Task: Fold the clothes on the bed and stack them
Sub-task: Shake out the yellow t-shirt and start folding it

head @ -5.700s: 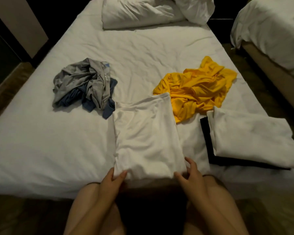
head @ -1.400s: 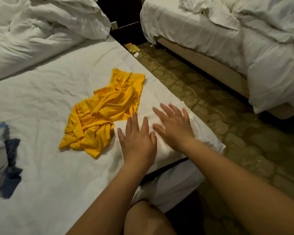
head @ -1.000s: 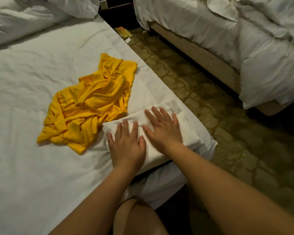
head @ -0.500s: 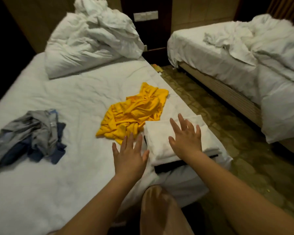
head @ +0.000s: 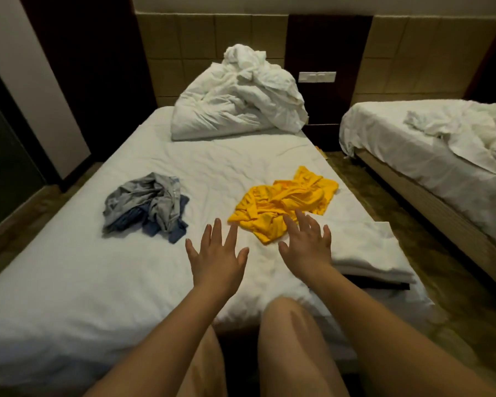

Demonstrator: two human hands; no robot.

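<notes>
1. Head view: the left hand (head: 216, 253) and the right hand (head: 305, 247) are both spread with straight fingers, holding nothing, over the white bed (head: 98, 267).
2. A crumpled yellow garment (head: 284, 202) lies at the right hand's fingertips, and a grey-and-blue heap (head: 146, 204) lies further left.
3. The folded white stack (head: 370, 253) sits at the bed's near right corner.

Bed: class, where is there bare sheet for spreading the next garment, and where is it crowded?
Bare: the near-left sheet, in front of the grey-blue heap; the band between the bedding pile and the clothes. Crowded: the near-right corner, yellow garment beside the folded stack.
</notes>
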